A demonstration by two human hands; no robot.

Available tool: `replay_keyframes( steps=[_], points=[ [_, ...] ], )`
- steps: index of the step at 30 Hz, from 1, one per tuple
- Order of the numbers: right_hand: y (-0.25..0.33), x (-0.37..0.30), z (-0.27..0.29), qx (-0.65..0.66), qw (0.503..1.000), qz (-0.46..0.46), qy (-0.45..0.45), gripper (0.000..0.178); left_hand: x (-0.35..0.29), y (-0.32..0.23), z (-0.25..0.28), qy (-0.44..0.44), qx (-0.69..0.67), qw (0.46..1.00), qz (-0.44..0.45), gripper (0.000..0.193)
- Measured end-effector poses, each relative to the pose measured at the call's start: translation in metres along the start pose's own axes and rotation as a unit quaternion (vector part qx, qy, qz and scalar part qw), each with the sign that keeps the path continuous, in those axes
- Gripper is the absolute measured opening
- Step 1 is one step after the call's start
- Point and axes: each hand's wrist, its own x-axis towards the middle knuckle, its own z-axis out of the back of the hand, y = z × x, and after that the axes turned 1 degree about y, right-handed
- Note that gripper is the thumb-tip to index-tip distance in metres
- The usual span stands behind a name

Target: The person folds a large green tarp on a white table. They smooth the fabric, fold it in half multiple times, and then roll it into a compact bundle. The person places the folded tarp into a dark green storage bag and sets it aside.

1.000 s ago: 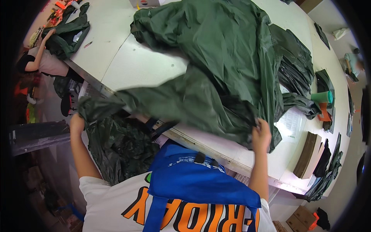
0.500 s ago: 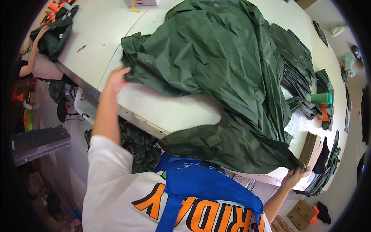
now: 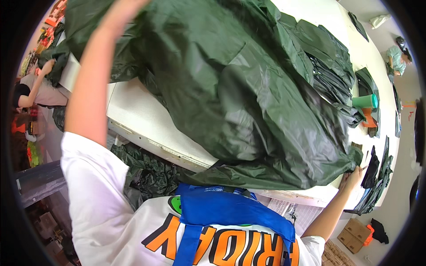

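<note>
A large sheet-like dark green garment (image 3: 248,102) of thin, shiny cloth is spread and billowing over the white table (image 3: 146,113). Its exact kind does not show. My right hand (image 3: 353,178) pinches its right corner at the table's near edge. My left arm reaches far forward, and my left hand (image 3: 124,13) lies over the garment's upper left part, at the top of the view. That hand is smeared and partly cut off, so its grip is unclear. The garment's near edge hangs over the table's front, close to my blue apron (image 3: 235,213).
Folded dark green cloth (image 3: 330,66) is piled at the right, near a teal cup (image 3: 366,101). Crumpled green cloth (image 3: 148,173) lies below the table edge. A co-worker's hand (image 3: 48,66) holds green cloth at the far left; another person (image 3: 395,60) is at the far right.
My left hand has moved forward from the table's near left edge to the top of the view. The garment has spread left and forward; my right hand has shifted slightly right and up, holding its corner.
</note>
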Motion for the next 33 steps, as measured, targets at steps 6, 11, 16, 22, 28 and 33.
replay_keyframes(
  steps=[6,11,16,22,28,33],
  points=[
    [0.068,-0.089,-0.043,-0.419,0.826,0.377,-0.029,0.026,-0.152,0.138,-0.089,0.134,0.471,0.871,-0.036,0.066],
    [0.098,-0.245,-0.137,-0.352,0.701,0.478,0.396,0.048,-0.233,0.138,-0.12,0.308,0.453,0.832,-0.087,0.09],
    [0.028,-0.242,-0.118,-0.552,0.6,0.296,0.498,0.042,-0.261,0.196,-0.103,0.318,0.422,0.839,-0.13,0.025],
    [0.034,-0.225,-0.084,-0.316,0.663,0.148,0.662,0.017,-0.283,0.155,-0.06,0.354,0.359,0.864,-0.002,0.017],
    [0.089,-0.275,-0.278,-0.147,0.701,0.322,0.619,0.024,-0.246,0.121,-0.177,0.112,0.272,0.951,0.097,0.042],
    [0.075,-0.302,-0.384,-0.36,0.652,0.291,0.6,0.039,-0.247,0.144,-0.205,0.103,0.276,0.946,0.134,0.029]
  ],
)
